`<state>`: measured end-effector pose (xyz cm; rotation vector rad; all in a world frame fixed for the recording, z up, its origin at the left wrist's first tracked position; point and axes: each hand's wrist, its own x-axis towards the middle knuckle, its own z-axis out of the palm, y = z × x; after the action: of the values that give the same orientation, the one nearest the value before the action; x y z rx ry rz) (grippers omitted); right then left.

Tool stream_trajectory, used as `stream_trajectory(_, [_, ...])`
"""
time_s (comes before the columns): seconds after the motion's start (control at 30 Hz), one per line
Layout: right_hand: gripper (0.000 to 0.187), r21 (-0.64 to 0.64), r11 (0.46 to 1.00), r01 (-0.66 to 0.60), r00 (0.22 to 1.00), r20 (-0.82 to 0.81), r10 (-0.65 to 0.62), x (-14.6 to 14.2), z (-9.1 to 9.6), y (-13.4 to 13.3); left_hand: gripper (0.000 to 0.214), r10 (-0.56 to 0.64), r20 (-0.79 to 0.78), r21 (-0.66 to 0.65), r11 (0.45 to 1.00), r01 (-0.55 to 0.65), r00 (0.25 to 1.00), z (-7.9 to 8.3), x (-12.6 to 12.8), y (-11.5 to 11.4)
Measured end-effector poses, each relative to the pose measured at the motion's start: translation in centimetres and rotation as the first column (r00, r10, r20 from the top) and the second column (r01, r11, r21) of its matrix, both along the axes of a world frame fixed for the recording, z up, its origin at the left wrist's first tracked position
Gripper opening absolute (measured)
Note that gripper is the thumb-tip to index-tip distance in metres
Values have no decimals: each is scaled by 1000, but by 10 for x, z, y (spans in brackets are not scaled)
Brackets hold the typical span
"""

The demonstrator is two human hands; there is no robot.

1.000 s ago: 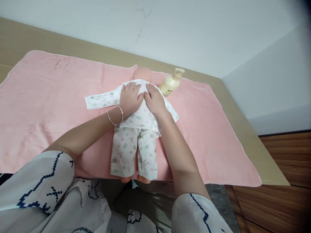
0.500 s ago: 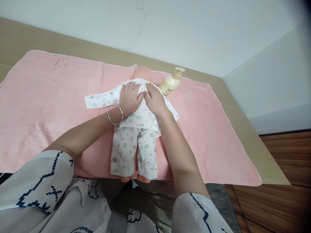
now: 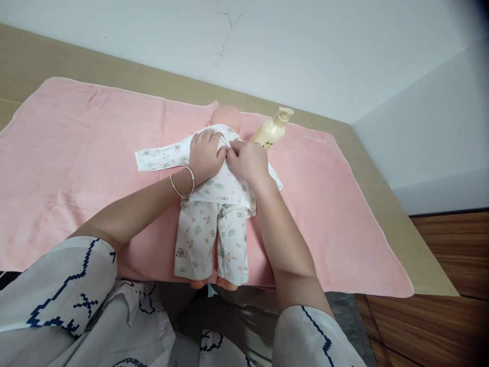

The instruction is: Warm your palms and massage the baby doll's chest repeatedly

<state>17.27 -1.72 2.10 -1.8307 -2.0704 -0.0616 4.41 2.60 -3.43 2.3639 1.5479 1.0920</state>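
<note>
A baby doll (image 3: 226, 116) lies with its bald head away from me, dressed in a white patterned shirt (image 3: 214, 189) and matching pants (image 3: 194, 234). My left hand (image 3: 206, 154) rests on the upper part of the shirt, fingers spread, a silver bangle on its wrist. Just to the right, my right hand (image 3: 249, 160) has its fingers curled in and pinches the shirt's cloth near the middle of the upper body. The thumbs are close together. One sleeve stretches out to the left; the other is mostly covered by my right hand and forearm.
A pale yellow pump bottle (image 3: 271, 131) leans or lies tilted beyond my right hand, beside the doll's head. Under everything is a pink blanket (image 3: 95, 153) over a tan table (image 3: 385, 199). A white wall (image 3: 305, 56) rises behind the table.
My right hand was flat with its fingers spread on the shirt; its fingers have drawn in and gathered the cloth. My left hand stays in place.
</note>
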Motion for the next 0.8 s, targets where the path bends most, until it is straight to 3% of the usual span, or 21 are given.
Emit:
stream_trajectory(0.13, [25,-60,997,-41,995,-88,36,7,1,3,32,-48,-33,2,999,48,998,2,-1,0])
stream_trajectory(0.3, [37,-48,983,-179,952,-259,161,24,-19,22,29,-39,-82,33,999,42,996,5,-3,-6])
stream_trajectory(0.43, [51,-77,987,-143,964,-237,121,22,-28,28,32,-2,-70,45,999,5,998,5,-2,-9])
stream_trajectory(0.63, [38,-108,992,60,996,-60,-66,-5,-5,3,32,33,-95,-47,998,-38,995,12,0,-11])
stream_trajectory(0.8, [32,-143,988,50,997,-43,-57,-6,5,-3,34,-8,-96,-26,1000,5,995,10,0,-5])
